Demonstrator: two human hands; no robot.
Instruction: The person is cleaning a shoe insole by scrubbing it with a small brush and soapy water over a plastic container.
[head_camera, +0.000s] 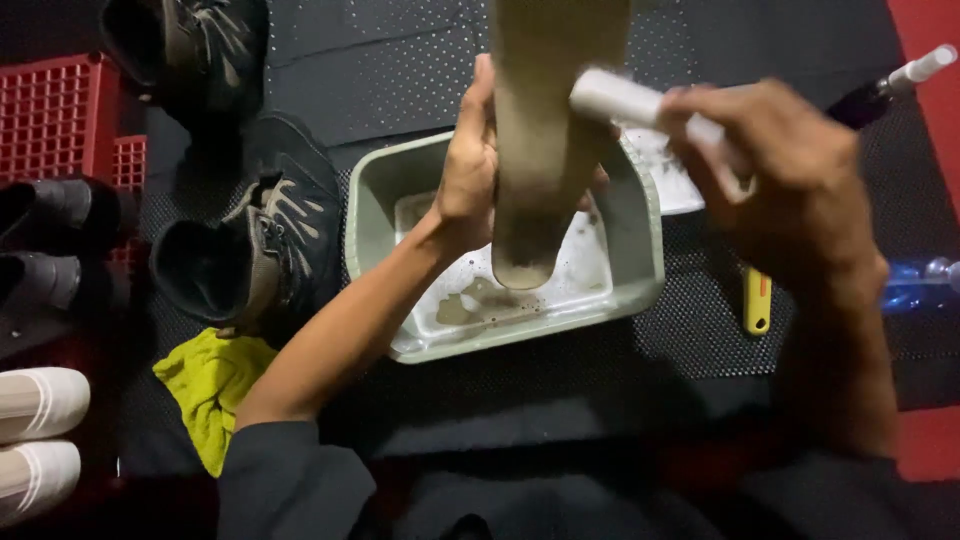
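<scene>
While my eyes run from the left edge, I see a pair of white shoes (35, 430) low in the corner, a red plastic crate (65, 115) above them, and dark tube-like things (50, 205) lying in front of the crate that I cannot make out clearly. Next comes a dark boot with pale laces (250, 240) resting on the black dotted mat (400, 60), with a second dark boot (185, 45) farther up. A yellow cloth (210, 385) lies crumpled just below the nearer boot, partly under my left forearm.

My left hand (468, 165) is wrapped around the edge of a tan insole (545, 130), holding it upright with its rounded end pointing down over a pale green basin (640, 240). The basin holds shallow murky water with brown specks on its floor. The insole and my left hand hide much of the basin's far wall.

My right hand (790, 175) is closed around a white brush handle (640, 105), pressed against the insole's right side; the bristle end is blurred and I cannot tell its shape. Beside the basin, a yellow handle (757, 300) pokes out from under my right wrist. A dark bottle with a white nozzle (900, 80) lies at the upper right, and a clear blue bottle (915, 285) sits at the far right edge.
</scene>
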